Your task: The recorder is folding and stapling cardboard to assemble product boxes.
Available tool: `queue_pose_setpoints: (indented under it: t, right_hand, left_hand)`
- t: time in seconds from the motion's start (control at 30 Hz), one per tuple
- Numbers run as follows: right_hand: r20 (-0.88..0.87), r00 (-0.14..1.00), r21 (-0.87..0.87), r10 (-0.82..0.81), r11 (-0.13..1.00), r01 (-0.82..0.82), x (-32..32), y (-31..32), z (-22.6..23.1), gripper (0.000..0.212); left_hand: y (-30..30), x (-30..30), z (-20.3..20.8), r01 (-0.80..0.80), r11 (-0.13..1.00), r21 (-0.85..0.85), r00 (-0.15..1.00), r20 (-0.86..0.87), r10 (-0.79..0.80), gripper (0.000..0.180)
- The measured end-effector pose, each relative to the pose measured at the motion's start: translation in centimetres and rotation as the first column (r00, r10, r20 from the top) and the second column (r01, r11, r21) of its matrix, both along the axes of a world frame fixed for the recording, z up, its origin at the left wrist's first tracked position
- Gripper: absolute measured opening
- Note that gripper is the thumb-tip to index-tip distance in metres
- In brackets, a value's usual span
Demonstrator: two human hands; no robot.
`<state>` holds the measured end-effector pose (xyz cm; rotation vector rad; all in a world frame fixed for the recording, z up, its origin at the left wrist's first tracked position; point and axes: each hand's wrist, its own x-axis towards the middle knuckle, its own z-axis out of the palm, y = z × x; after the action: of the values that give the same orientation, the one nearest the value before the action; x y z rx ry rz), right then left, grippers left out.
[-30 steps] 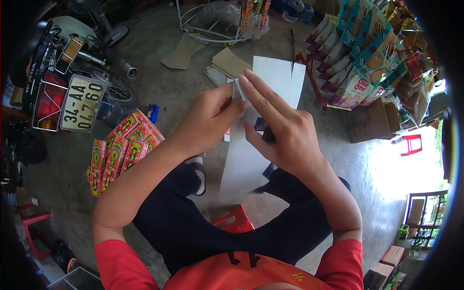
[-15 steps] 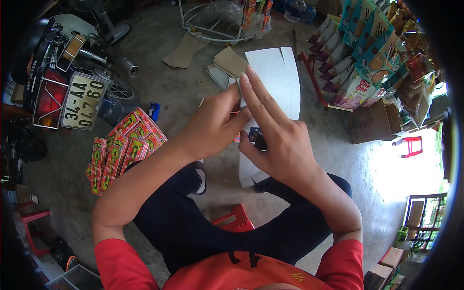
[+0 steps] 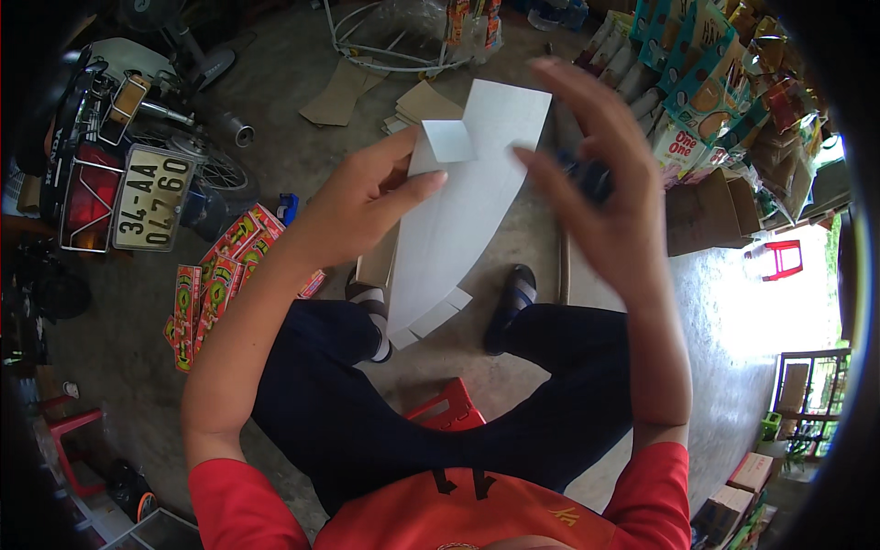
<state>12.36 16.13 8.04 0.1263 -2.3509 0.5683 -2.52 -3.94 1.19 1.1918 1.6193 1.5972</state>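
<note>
Over the floor (image 3: 293, 174), white sheet (image 3: 458, 202) is held up | right hand (image 3: 623, 197) blurred, fingers spread, hold on dark object (image 3: 593, 179) unclear | sheet's edge pinched by left hand (image 3: 362, 197) | upper flap (image 3: 446, 140) bent, lower tabs (image 3: 435, 319) cut; apparently nothing yet fastened

Grey floor (image 3: 266, 115), carrying many things.
From my distant place I see on it, at left, a pile of red printed packs (image 3: 220, 289) near a motorcycle (image 3: 133, 174); farther ahead lie brown cardboard pieces (image 3: 336, 93), and a red stool (image 3: 466, 414) stands lower in my view.
</note>
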Motion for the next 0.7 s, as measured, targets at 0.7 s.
queue_pose_setpoints:
  t: [0.7]
  right_hand:
    - [0.207,0.934,-0.637,0.293,0.764,-0.098,1.1,5.5,-0.7,0.031]
  left_hand:
    - [1.4,0.6,-0.1,0.002,0.999,0.049,0.962,0.274,-0.016,0.039]
